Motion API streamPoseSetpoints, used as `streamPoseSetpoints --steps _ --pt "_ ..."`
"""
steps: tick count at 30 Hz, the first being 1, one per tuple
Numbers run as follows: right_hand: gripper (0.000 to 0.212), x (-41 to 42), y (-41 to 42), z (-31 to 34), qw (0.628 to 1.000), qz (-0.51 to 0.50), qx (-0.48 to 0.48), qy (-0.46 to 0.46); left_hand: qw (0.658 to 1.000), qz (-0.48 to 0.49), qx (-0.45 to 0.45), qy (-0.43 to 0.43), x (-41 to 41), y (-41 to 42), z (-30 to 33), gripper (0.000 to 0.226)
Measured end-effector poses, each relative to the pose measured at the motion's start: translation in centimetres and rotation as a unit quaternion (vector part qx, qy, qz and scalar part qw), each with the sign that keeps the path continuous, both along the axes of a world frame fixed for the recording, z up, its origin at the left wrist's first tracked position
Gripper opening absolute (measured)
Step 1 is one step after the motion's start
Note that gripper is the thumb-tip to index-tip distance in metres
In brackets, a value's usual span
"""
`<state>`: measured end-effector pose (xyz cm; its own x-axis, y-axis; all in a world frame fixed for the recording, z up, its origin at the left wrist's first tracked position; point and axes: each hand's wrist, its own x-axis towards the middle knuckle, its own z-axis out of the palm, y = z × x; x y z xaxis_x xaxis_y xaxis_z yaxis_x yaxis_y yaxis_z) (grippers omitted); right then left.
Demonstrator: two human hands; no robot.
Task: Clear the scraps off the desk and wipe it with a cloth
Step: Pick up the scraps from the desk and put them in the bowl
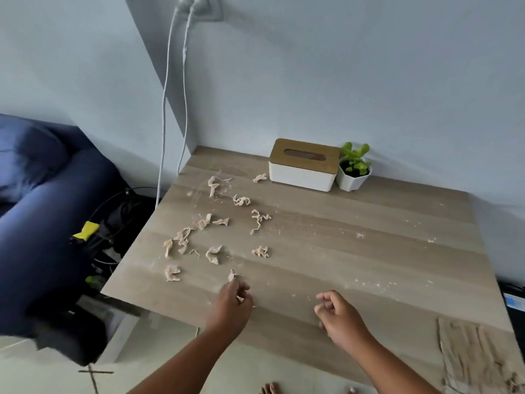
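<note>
1. The left hand [231, 298] reaches for the nearest of the scraps [232, 275], its fingers [241, 288] curled in; a pale bit shows under them, so it seems to hold a piece already, though I cannot be sure.
2. The right hand [338, 312] hovers low over the worktop [355, 260], fingers loosely curled, nothing visible in them.
3. The other scraps lie spread over the left half, up toward the tissue box [304, 164].
4. Risk: a full left hand could drop pieces, or nudge some off the near left edge onto the floor.
5. Fine crumbs dust the wood; picking won't lift them.
6. What may be the cloth [477, 356] lies at the near right corner.
7. A potted plant [353, 169] stands just beside the box, cables [173, 109] hang down the wall, and a blue sofa [42, 194] sits left.
</note>
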<state>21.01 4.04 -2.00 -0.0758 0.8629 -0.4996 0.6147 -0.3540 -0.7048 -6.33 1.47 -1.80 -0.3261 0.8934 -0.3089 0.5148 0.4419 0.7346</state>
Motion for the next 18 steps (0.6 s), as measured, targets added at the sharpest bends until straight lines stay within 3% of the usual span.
streamPoseSetpoints --steps 2,6,13,18 --pt "0.013 -1.6 0.7 0.2 0.999 0.04 0.009 -0.017 0.998 0.004 0.008 0.06 -1.9 0.2 -0.1 0.015" --pt "0.018 -4.0 2.2 0.4 0.993 0.107 0.032 -0.045 0.991 -0.006 -0.002 0.135 -4.2 0.9 -0.5 0.034" --pt "0.034 -7.2 6.8 0.0 0.985 0.152 0.05 -0.062 0.979 -0.094 -0.035 0.176 -4.6 2.6 -1.2 0.04" --pt "0.049 -9.9 10.4 -0.2 0.973 0.204 0.065 -0.083 0.977 -0.107 -0.04 0.178 -4.7 3.3 -1.9 0.024"
